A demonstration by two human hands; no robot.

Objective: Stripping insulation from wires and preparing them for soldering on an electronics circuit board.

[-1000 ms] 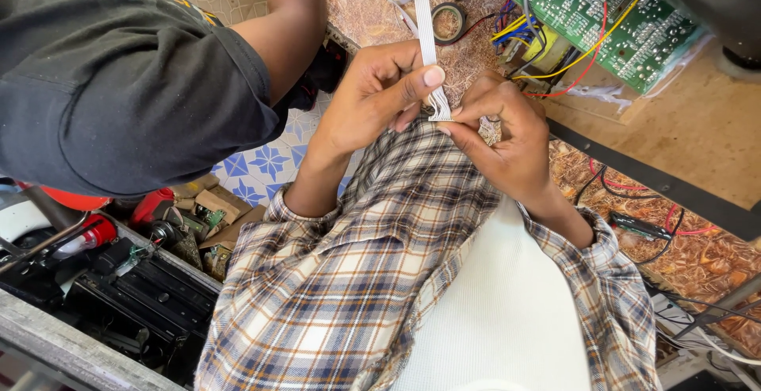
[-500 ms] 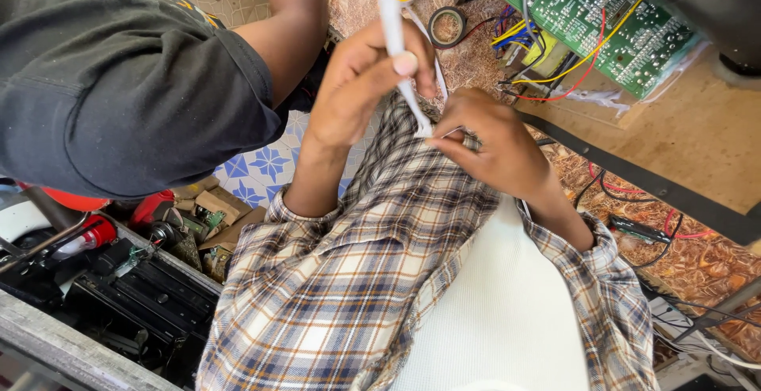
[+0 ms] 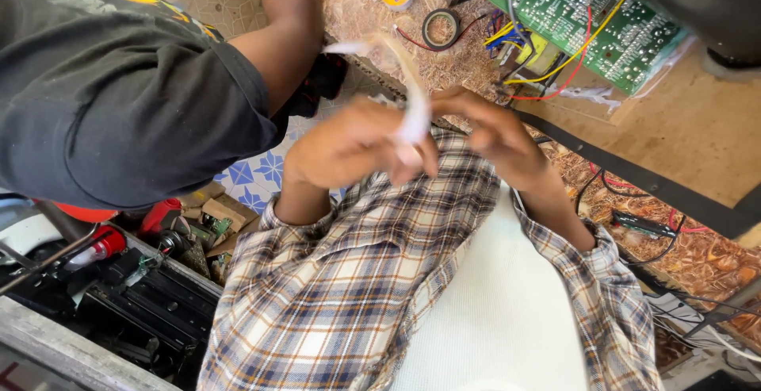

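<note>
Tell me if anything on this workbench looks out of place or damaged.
The green circuit board lies bare at the bench's far edge, loose yellow and red wires trailing off it. The white strip at the left hand and right hand is motion-blurred. I cannot tell of any damage.

Both forearms in plaid checked sleeves rise from the bottom of the frame and meet near its centre. The left hand (image 3: 357, 145) is curled, blurred, with fingers pinched together. Just right of it, the right hand (image 3: 495, 133) arches with bent fingers.
</note>
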